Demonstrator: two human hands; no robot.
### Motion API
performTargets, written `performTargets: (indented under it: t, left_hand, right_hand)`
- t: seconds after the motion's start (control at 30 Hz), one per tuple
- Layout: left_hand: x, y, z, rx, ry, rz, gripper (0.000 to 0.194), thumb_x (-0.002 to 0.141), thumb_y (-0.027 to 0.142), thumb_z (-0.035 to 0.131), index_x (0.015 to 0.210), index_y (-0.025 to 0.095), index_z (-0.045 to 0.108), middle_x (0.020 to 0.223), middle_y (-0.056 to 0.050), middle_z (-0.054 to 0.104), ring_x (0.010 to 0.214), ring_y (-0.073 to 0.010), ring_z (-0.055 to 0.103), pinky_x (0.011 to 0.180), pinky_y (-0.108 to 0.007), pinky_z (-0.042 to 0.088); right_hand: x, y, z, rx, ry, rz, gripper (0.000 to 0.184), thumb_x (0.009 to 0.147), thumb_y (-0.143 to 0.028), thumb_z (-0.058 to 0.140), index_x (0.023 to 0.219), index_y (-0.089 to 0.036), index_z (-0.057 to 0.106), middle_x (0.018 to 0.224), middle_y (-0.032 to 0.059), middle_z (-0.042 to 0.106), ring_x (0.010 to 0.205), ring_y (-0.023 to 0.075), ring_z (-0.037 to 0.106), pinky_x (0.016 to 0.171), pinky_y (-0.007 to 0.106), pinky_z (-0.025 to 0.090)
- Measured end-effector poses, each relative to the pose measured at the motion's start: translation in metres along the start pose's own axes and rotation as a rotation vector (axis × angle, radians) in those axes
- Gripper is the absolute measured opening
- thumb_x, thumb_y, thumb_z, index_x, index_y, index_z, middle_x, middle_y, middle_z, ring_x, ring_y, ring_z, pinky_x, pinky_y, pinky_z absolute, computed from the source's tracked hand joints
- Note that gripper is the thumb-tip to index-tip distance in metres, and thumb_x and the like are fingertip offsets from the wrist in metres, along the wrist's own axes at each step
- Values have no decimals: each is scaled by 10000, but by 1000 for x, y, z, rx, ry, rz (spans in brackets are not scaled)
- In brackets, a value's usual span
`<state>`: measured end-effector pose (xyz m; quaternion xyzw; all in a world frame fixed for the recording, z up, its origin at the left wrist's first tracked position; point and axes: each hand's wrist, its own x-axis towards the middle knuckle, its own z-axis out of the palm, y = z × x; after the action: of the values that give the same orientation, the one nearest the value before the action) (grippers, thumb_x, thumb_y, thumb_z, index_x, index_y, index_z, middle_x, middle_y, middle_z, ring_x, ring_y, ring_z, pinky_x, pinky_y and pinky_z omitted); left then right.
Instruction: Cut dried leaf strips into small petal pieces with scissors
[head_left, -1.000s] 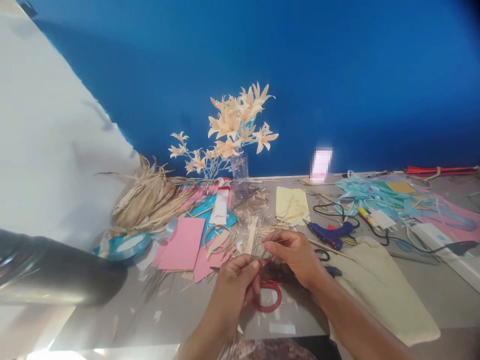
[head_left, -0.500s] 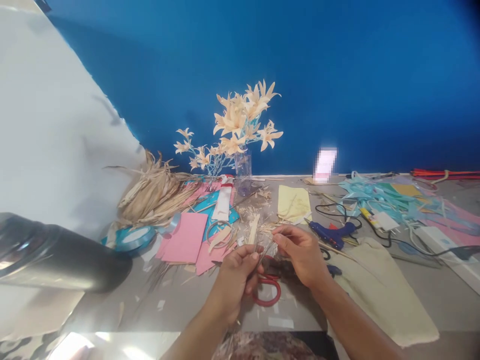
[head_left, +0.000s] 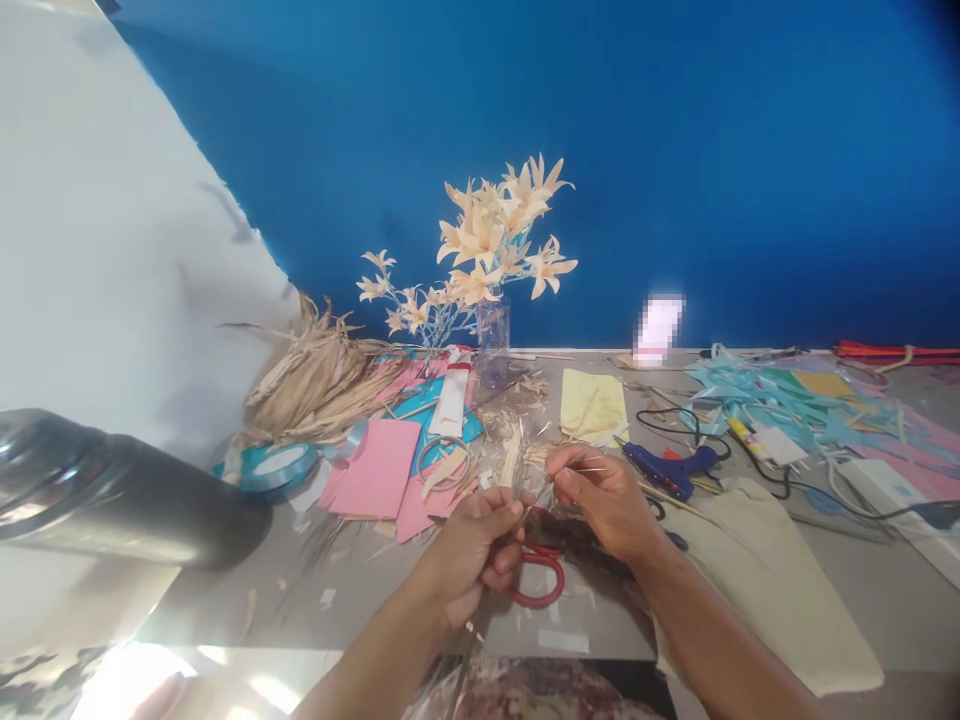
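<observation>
My left hand [head_left: 476,545] is closed on a thin bundle of pale dried straw strips [head_left: 517,465] that stands up from its fingers. Just to its right, my right hand [head_left: 604,500] pinches a fine strand at the top of that bundle. Both hands hover above red-handled scissors [head_left: 538,580] lying on the grey table [head_left: 360,610]. Straw scraps lie scattered around the hands.
A vase of pale paper flowers [head_left: 491,260] stands at the blue wall. A heap of dried leaves [head_left: 322,375], a blue tape roll [head_left: 274,465] and pink paper [head_left: 379,480] lie left. A blue glue gun [head_left: 671,468], cables and cream cloth [head_left: 772,580] lie right. A dark shiny cylinder [head_left: 112,495] juts in.
The view has drifted, so everything sits slightly further right and higher. My right hand has moved a little right along the strand; my left hand keeps its hold on the bundle.
</observation>
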<state>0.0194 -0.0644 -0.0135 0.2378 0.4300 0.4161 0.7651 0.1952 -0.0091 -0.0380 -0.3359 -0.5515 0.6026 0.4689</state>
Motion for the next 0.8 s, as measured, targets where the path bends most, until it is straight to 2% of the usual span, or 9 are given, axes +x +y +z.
performTargets:
  t: [0.1, 0.17, 0.3, 0.4, 0.5, 0.6, 0.67, 0.73, 0.8]
  left_hand:
    - [0, 1, -2, 6, 50, 28, 441, 687, 430, 789, 957, 151, 579, 550, 90, 440, 386, -23, 291, 363, -151, 116]
    - [0, 0, -3, 45, 77, 38, 415, 693, 456, 778, 894, 163, 563, 506, 102, 401, 385, -26, 265, 364, -149, 106]
    - [-1, 0, -5, 147, 127, 46, 380, 679, 435, 788, 787, 185, 523, 473, 117, 357, 376, -20, 202, 356, -150, 99]
    - [0, 0, -6, 195, 126, 39, 363, 695, 441, 771, 776, 166, 549, 545, 80, 462, 376, -7, 217, 347, -156, 99]
    - [1, 1, -7, 169, 120, 19, 363, 688, 431, 773, 750, 155, 545, 608, 43, 551, 363, 6, 239, 345, -157, 95]
    - [1, 3, -7, 122, 138, 0, 364, 657, 399, 797, 758, 159, 543, 582, 50, 551, 347, 10, 239, 347, -152, 93]
    - [0, 5, -7, 99, 129, -12, 373, 641, 389, 810, 746, 159, 536, 572, 47, 555, 344, 12, 237, 348, -150, 88]
    - [0, 5, -6, 81, 94, -33, 384, 630, 391, 820, 742, 157, 537, 568, 43, 559, 344, 13, 236, 349, -150, 83]
    - [-1, 5, -5, 64, 50, -57, 389, 625, 392, 827, 743, 154, 541, 566, 42, 557, 346, 12, 232, 351, -152, 81]
  right_hand:
    - [1, 5, -1, 60, -20, -5, 219, 830, -414, 698, 837, -196, 688, 741, -2, 567, 577, 108, 412, 546, 248, 328]
    - [2, 6, 0, 36, 22, 0, 215, 815, -402, 719, 827, -189, 690, 769, 1, 583, 579, 102, 410, 537, 241, 316]
    - [2, 5, 4, -13, 68, 45, 237, 796, -412, 734, 818, -180, 695, 683, -17, 561, 548, 95, 390, 508, 227, 293]
    - [3, 3, 2, -15, 51, 58, 221, 790, -390, 746, 854, -183, 707, 716, -13, 585, 555, 88, 406, 517, 221, 316]
    - [3, -1, -4, 57, -5, 113, 292, 766, -379, 765, 993, -204, 707, 819, 7, 639, 567, 91, 450, 534, 223, 369]
    - [3, -7, -8, 37, -63, 135, 320, 731, -336, 788, 1012, -202, 714, 913, 39, 677, 719, 141, 564, 624, 241, 443]
    - [3, -10, -7, -9, -62, 128, 285, 719, -308, 797, 970, -196, 725, 891, 34, 679, 784, 156, 584, 664, 243, 448]
    - [5, -11, -3, -1, -39, 147, 243, 713, -331, 799, 893, -184, 724, 777, 3, 650, 651, 116, 534, 587, 226, 404]
    - [8, -12, 0, 15, -8, 181, 257, 695, -379, 806, 794, -165, 702, 661, -28, 590, 520, 76, 418, 502, 216, 320]
